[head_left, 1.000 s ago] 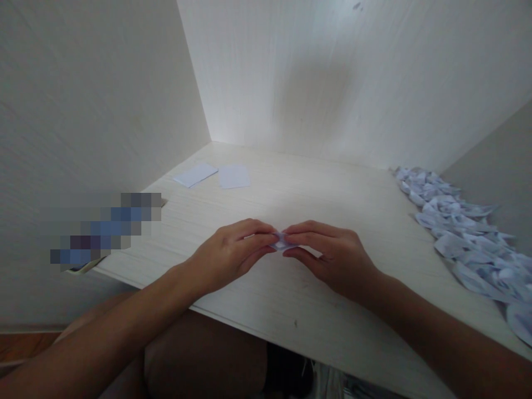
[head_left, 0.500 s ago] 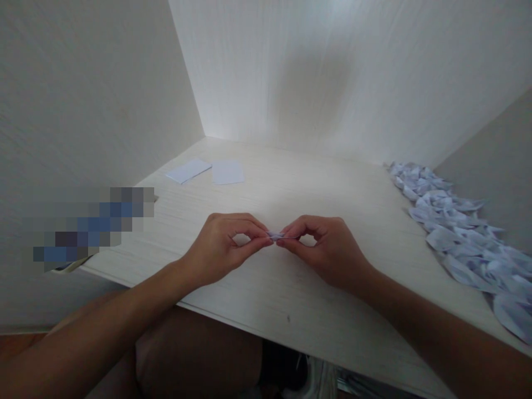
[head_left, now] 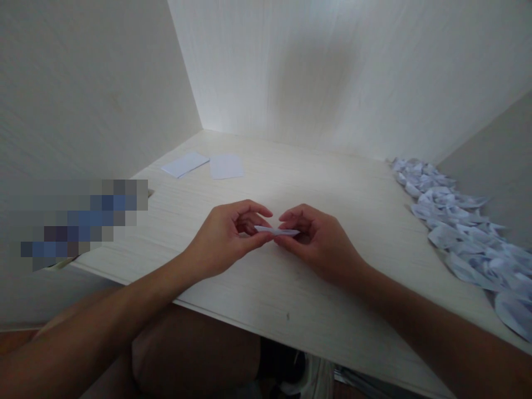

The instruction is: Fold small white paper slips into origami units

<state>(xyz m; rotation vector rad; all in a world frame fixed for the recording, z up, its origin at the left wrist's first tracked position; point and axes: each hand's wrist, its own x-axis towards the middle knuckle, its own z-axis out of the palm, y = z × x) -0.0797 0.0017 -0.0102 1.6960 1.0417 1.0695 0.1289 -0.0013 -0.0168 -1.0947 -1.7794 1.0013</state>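
Note:
A small folded piece of white paper [head_left: 277, 230] is held just above the table, its narrow pointed ends out to each side. My left hand [head_left: 228, 235] grips it from the left, thumb along the near edge and lower fingers behind, with the index finger lifted off. From the right, my right hand [head_left: 318, 238] holds the same paper with thumb in front and fingers curled behind. Both thumb tips nearly meet at its middle. The fingers partly hide the paper's far side.
White paper sheets [head_left: 226, 166] and a white stack [head_left: 185, 164] lie at the back left. Many folded paper pieces [head_left: 453, 221] are heaped along the right side. A pixelated item [head_left: 83, 227] rests on the left edge. Walls enclose the table [head_left: 233, 310]; my legs are below.
My index fingers have lifted from the pinch and the hands have opened a little. More of the folded paper now shows between them. The view has shifted slightly.

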